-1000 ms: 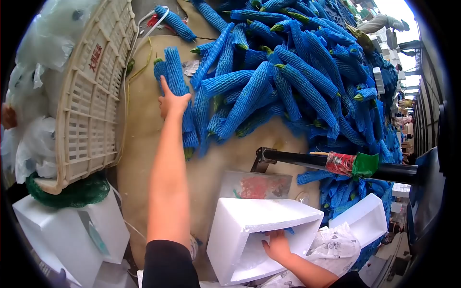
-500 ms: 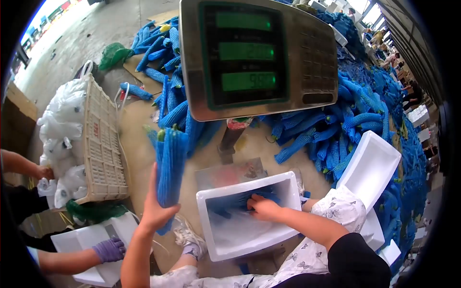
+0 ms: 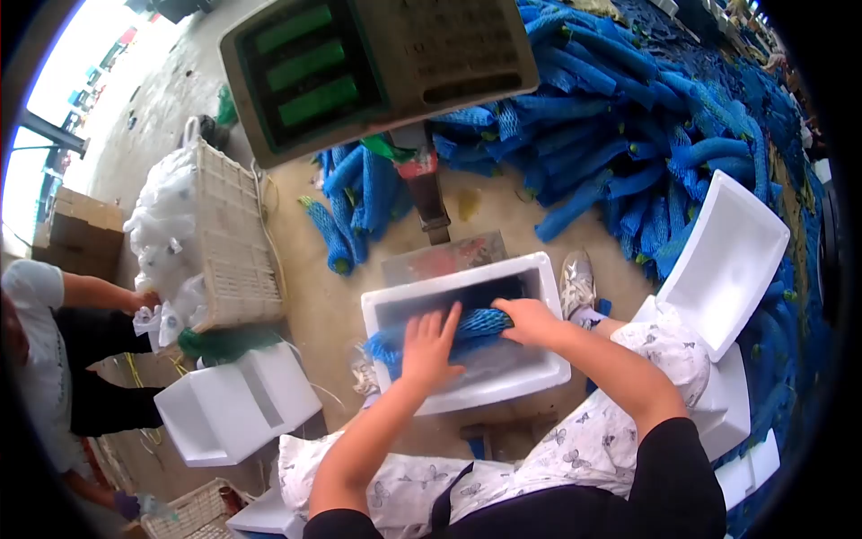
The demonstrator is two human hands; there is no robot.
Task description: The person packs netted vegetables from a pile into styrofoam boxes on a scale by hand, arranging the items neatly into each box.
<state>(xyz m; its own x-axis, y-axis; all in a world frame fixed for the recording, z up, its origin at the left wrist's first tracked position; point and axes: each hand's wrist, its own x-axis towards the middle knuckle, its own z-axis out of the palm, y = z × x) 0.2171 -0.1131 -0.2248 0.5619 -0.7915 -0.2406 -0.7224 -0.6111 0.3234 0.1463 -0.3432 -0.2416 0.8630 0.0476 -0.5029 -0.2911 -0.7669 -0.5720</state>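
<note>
A white foam box (image 3: 467,393) stands before me beneath the scale, with dark blue netting and clear plastic inside. Across it lies a long vegetable in a blue net sleeve (image 3: 476,329); its kind I cannot make out. My left hand (image 3: 433,350) presses on it with fingers stretched flat, near its left part. At the other end my right hand (image 3: 532,322) grips the tip, fingers curled round it. The scale's display head (image 3: 377,67), with green readouts, rises on a post (image 3: 425,193) behind the box.
Blue-netted vegetables (image 3: 620,126) lie heaped behind and right. A foam box (image 3: 723,265) leans at right. To the left stand a crate (image 3: 238,242) holding white bags (image 3: 171,220), a foam box (image 3: 238,404), and a co-worker (image 3: 40,359) touching a bag.
My left hand brought its blue-netted bundle down into the foam box and now lies flat over it. My right hand rose to the box's far right edge. The view turned and shifted.
</note>
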